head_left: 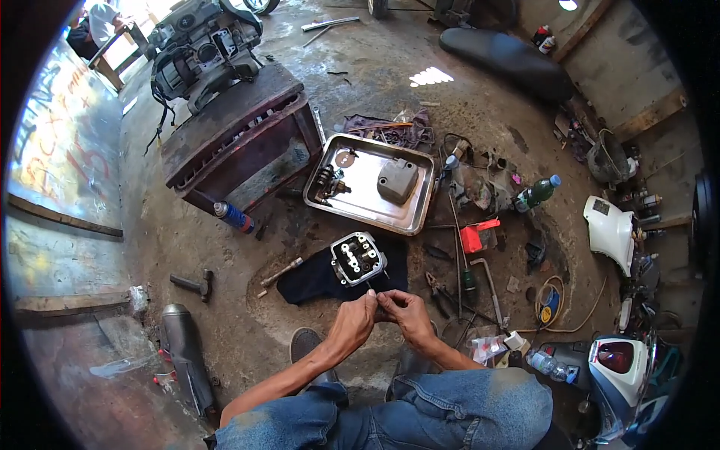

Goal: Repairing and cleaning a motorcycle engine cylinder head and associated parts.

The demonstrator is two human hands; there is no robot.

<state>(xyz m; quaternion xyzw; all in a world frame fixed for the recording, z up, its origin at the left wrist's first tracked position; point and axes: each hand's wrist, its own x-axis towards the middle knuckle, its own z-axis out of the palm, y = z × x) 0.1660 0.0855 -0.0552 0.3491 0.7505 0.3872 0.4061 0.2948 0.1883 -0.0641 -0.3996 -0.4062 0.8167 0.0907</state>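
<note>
My left hand (354, 319) and my right hand (409, 316) meet fingertip to fingertip, low in front of my knees. Both are closed in a pinch. Whatever is between the fingers is too small to make out; a thin dark tip shows just above the left thumb. Right beyond them lies a metal engine cylinder head (358, 259), its open cavity facing up. It rests on a dark cloth (311, 279) spread over the ground. A socket extension bar (281, 275) lies by the cloth's left edge.
Beyond the cloth, a metal tray (367, 217) holds a valve cover (397, 181) and a camshaft (326, 180). Pliers (437, 294), a screwdriver (469, 279) and a red box (480, 235) lie to the right. A hammer (193, 285) and an exhaust muffler (186, 352) lie left.
</note>
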